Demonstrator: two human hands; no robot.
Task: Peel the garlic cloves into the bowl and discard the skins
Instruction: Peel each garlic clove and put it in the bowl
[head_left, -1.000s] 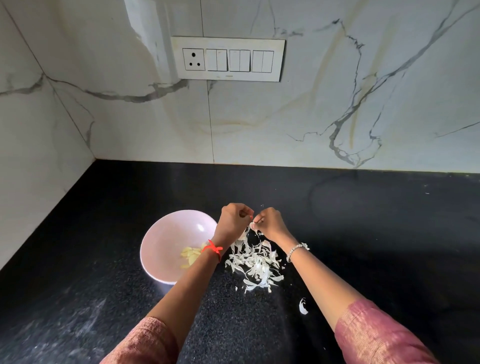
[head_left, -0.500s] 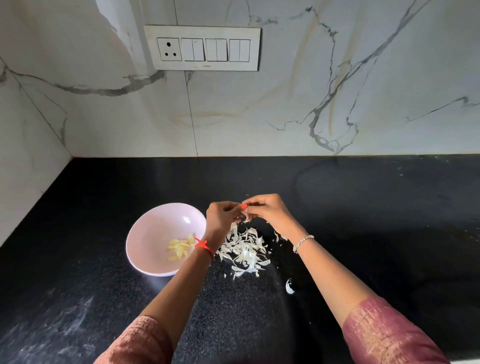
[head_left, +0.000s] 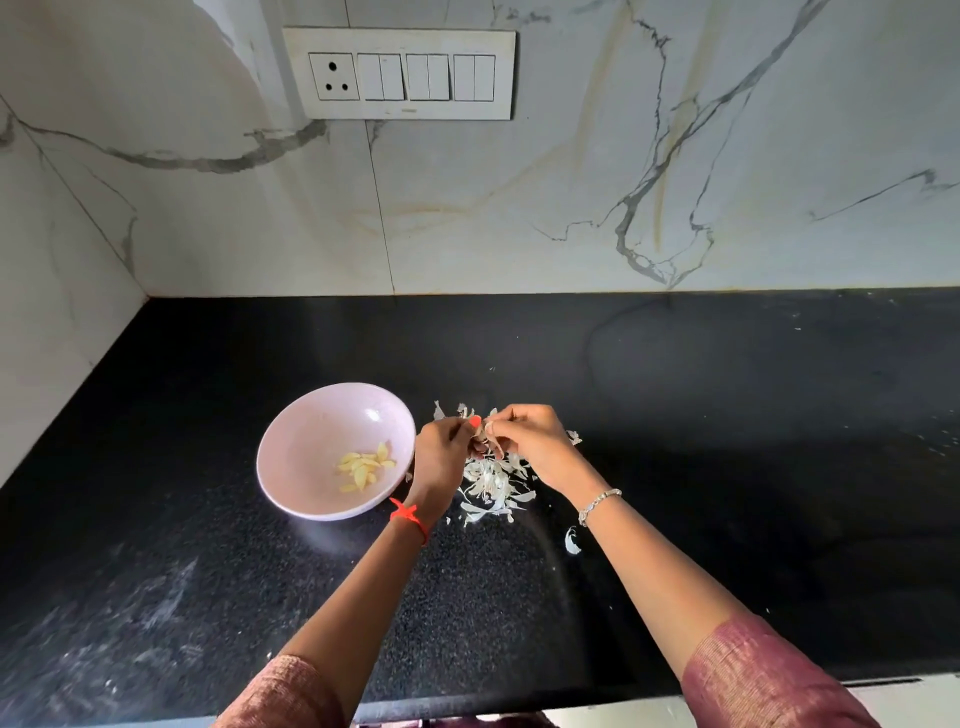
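Observation:
A pale pink bowl (head_left: 306, 447) sits on the black counter and holds several peeled yellow garlic cloves (head_left: 365, 467). Just right of it lies a pile of white garlic skins (head_left: 493, 480). Above the pile my left hand (head_left: 441, 457) and my right hand (head_left: 535, 447) meet fingertip to fingertip, both pinching one small garlic clove (head_left: 487, 428) between them. The clove is mostly hidden by my fingers.
One loose skin (head_left: 571, 540) lies apart, under my right forearm. The black counter (head_left: 727, 467) runs right and toward me to its front edge. Marble walls close the back and left, with a switch panel (head_left: 400, 73) high on the back wall.
My hands stay together over the skin pile, still working the clove. The head view has shifted, so the bowl and the pile appear lower and more central.

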